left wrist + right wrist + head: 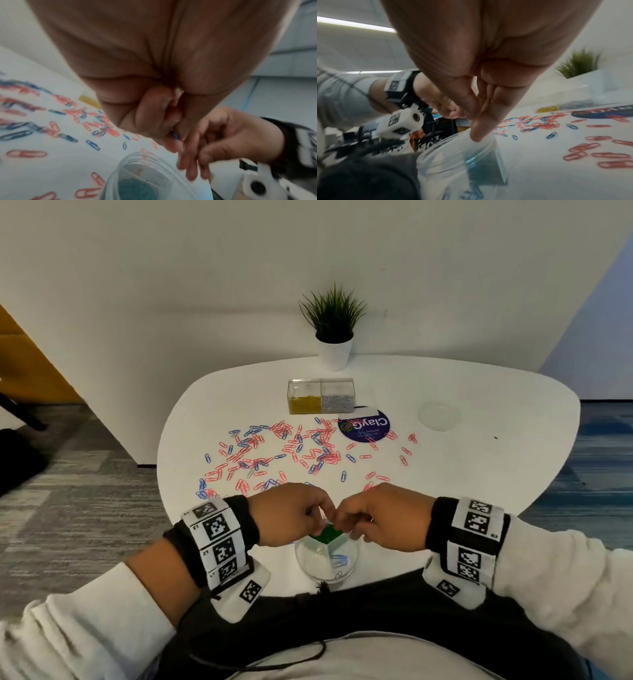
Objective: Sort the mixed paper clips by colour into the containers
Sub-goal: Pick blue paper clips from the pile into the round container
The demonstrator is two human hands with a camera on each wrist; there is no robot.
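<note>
Red and blue paper clips [274,450] lie scattered across the white table [479,474]. A round clear divided container [308,563] stands at the near edge, with green clips [327,534] in one section and a few blue clips [339,559] in another. Both hands meet just above it. My left hand [325,510] pinches a blue paper clip [175,135] between thumb and fingers. Fingertip to fingertip with it is my right hand [344,517]; its fingers [477,132] hang fairly straight over the container rim [450,147], with nothing seen between them.
A clear rectangular box [320,396] holding yellow and silver clips stands at the back of the table. A purple round lid [364,426] lies right of it, a clear lid [438,416] further right. A potted plant [334,337] sits at the far edge.
</note>
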